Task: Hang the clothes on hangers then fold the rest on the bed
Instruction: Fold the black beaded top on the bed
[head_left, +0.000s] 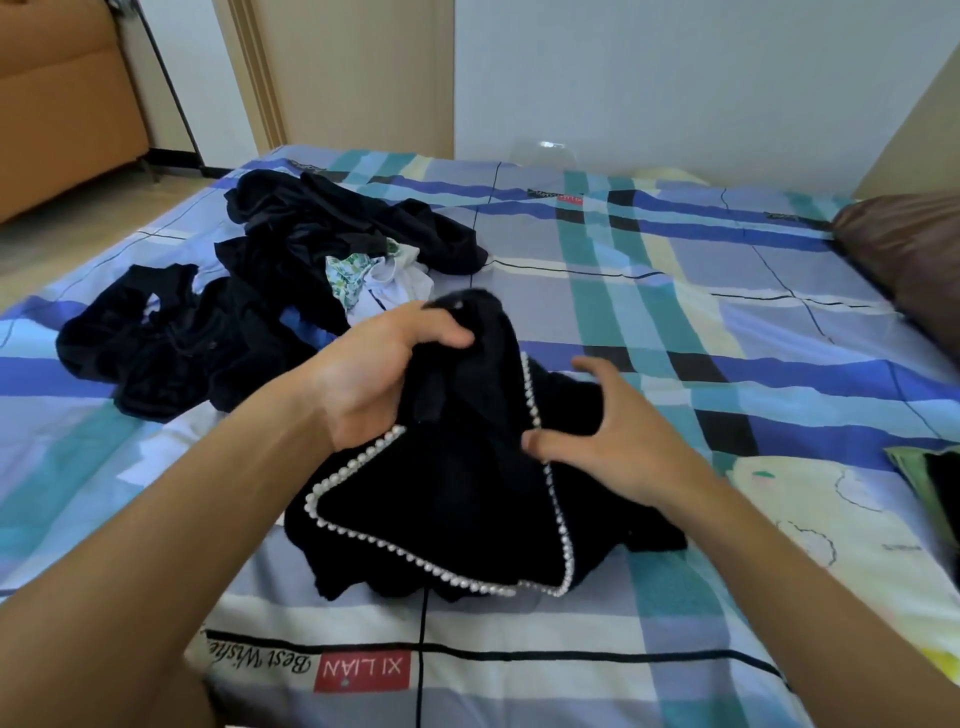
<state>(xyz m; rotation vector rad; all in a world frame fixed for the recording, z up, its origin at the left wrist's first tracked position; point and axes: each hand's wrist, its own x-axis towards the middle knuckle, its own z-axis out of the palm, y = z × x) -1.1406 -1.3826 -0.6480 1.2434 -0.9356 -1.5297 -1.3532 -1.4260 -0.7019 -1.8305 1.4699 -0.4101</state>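
The black pearl-trimmed garment (467, 499) lies bunched mid-frame on the bed (675, 312). The left hand (374, 374) grips its raised top. The right hand (613, 441) is spread, thumb touching the trim (410, 558). It looks soft, limp and light: take it by the shoulders, sparing that trim.

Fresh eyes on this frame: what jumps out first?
The black pearl-trimmed garment at centre, its top gripped by the left hand, with the right hand at its trimmed edge. Behind it to the left, a pile of dark clothes lies on the blue plaid bedsheet.
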